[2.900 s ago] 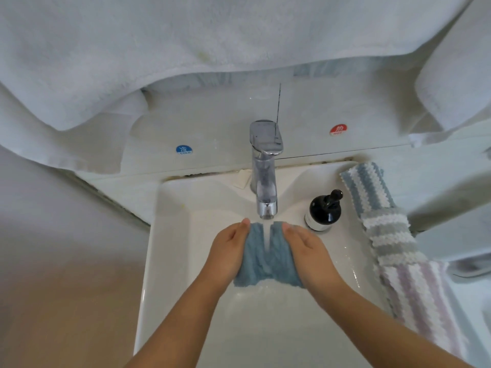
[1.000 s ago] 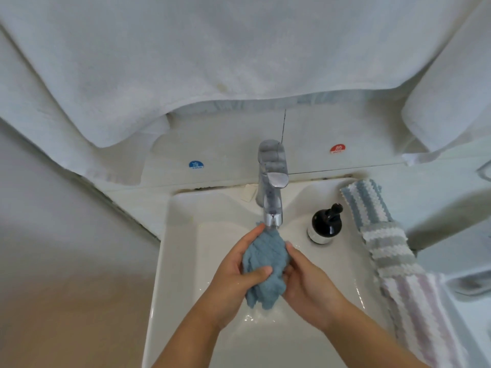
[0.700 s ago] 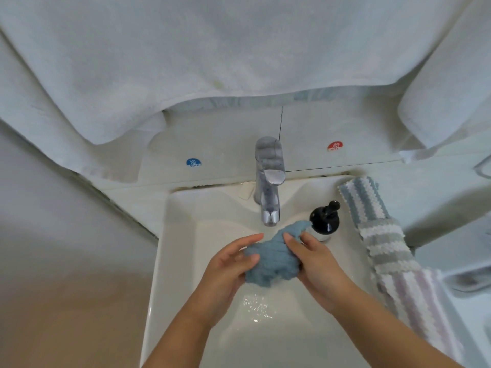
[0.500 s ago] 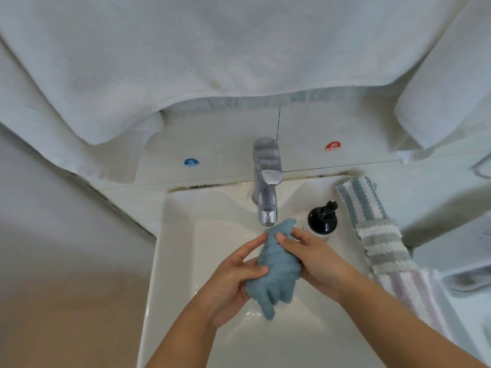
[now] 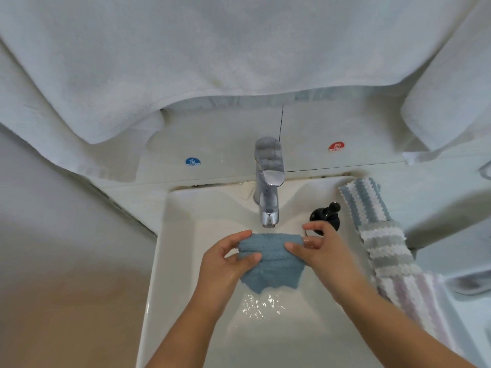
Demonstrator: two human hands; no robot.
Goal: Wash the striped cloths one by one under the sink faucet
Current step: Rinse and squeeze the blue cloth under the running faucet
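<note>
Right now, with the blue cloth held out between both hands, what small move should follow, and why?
Probably raise the blue cloth up under the faucet. The left hand and right hand pinch its top corners, spread flat, but it hangs just short of the spout, over the wet sink.

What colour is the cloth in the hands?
Plain blue-grey cloth, seen in the head view.

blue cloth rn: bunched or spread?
Spread. Both hands, left and right, pinch the blue cloth by its top edge; it hangs flat below the faucet.
</note>
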